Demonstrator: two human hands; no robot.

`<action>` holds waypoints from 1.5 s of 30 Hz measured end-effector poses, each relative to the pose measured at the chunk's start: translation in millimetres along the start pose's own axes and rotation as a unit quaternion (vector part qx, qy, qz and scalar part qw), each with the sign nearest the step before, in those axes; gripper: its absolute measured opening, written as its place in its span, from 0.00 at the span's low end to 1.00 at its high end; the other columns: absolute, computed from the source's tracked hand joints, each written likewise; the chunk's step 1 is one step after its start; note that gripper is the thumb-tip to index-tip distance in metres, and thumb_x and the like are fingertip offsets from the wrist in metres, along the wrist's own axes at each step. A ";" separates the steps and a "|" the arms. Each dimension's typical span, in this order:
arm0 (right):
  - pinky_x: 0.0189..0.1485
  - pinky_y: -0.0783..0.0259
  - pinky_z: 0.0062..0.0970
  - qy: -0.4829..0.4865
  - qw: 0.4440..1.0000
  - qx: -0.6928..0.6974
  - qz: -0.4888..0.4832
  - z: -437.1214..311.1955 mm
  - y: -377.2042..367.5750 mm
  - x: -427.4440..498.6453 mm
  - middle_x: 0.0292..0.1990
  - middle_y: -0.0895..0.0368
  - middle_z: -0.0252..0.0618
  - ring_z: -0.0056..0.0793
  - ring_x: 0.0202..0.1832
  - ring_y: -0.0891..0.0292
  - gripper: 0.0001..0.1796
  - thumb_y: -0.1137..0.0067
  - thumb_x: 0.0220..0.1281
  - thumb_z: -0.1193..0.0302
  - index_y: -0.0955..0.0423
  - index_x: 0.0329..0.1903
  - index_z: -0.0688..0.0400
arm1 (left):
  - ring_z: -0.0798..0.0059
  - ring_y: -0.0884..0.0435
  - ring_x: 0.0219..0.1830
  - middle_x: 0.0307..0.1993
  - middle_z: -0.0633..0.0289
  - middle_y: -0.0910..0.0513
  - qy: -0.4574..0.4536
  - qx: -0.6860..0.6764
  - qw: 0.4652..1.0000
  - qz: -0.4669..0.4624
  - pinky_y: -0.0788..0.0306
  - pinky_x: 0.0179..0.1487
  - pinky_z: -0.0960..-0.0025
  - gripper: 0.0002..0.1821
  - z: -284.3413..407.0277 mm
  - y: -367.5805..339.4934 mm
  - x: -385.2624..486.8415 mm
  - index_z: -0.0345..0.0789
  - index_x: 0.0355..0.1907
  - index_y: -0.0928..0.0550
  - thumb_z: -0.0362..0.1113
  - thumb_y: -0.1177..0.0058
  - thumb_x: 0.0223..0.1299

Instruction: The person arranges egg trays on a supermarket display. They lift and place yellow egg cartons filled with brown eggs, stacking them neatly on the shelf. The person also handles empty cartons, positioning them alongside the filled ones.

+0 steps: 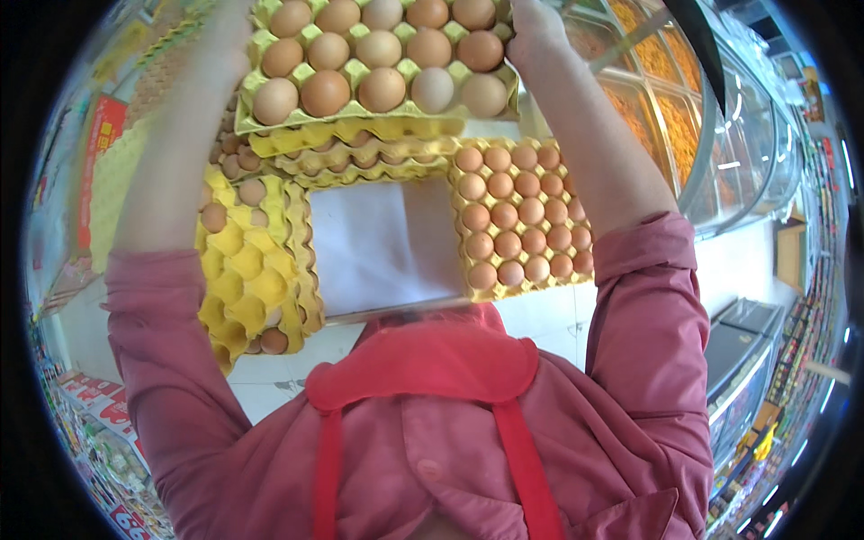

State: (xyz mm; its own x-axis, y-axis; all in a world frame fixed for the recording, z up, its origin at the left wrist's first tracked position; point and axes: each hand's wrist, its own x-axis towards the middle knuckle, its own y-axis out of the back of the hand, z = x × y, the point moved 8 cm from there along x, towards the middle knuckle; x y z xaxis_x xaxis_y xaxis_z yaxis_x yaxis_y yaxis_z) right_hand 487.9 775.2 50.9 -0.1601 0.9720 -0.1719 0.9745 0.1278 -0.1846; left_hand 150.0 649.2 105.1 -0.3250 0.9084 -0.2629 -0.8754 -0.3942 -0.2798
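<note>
A yellow egg tray filled with brown and pale eggs (379, 48) is held up at the top of the view, cut off by its upper edge. My left hand (233, 47), blurred, is at its left side, and my right hand (538, 32) grips the right side; the tray hides most of the fingers. Below the raised tray, more stacked egg trays (378, 156) stand at the back of a white surface (364, 243). To the right is a tray full of brown eggs (532, 211). A partly filled yellow tray (253, 277) tops the stack on the left.
A glass-fronted display case (702, 169) with orange food in trays (675, 135) curves along the right, beyond my right forearm. A red sign (101, 145) bearing writing stands at the left. Shop shelves (803, 337) and a dark-topped cabinet (739, 337) lie farther right.
</note>
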 end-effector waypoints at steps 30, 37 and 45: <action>0.60 0.33 0.32 -0.129 0.981 0.035 0.144 120.0 316.7 -210.8 0.53 0.23 0.44 0.34 0.54 0.27 0.21 0.50 0.63 0.70 0.27 0.56 0.68 | 0.80 0.33 0.48 0.45 0.67 0.26 0.138 -0.074 0.988 -0.022 0.38 0.55 0.72 0.25 -289.5 -170.1 -221.6 0.35 0.55 0.26 0.55 0.53 0.68; 0.58 0.32 0.32 -0.138 0.983 0.006 0.117 104.0 290.1 -199.4 0.52 0.23 0.44 0.33 0.52 0.26 0.22 0.50 0.64 0.68 0.27 0.56 0.68 | 0.79 0.32 0.48 0.46 0.65 0.25 0.097 -0.036 0.995 0.011 0.37 0.54 0.71 0.26 -295.2 -164.5 -215.0 0.35 0.54 0.25 0.55 0.52 0.67; 0.57 0.30 0.34 -0.129 0.987 -0.033 0.088 124.1 317.8 -173.4 0.52 0.22 0.45 0.35 0.52 0.25 0.22 0.52 0.66 0.66 0.28 0.57 0.66 | 0.78 0.32 0.47 0.45 0.66 0.26 0.110 -0.101 0.989 -0.010 0.37 0.55 0.69 0.25 -319.7 -167.7 -202.2 0.36 0.53 0.24 0.55 0.53 0.67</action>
State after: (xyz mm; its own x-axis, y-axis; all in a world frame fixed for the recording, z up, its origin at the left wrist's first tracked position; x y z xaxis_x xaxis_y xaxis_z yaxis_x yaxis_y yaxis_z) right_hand 805.8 622.8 -98.1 -0.0143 0.8991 -0.4375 0.9976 -0.0171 -0.0677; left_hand 476.9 487.1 -90.0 -0.2029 0.8732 -0.4431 -0.7848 -0.4156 -0.4596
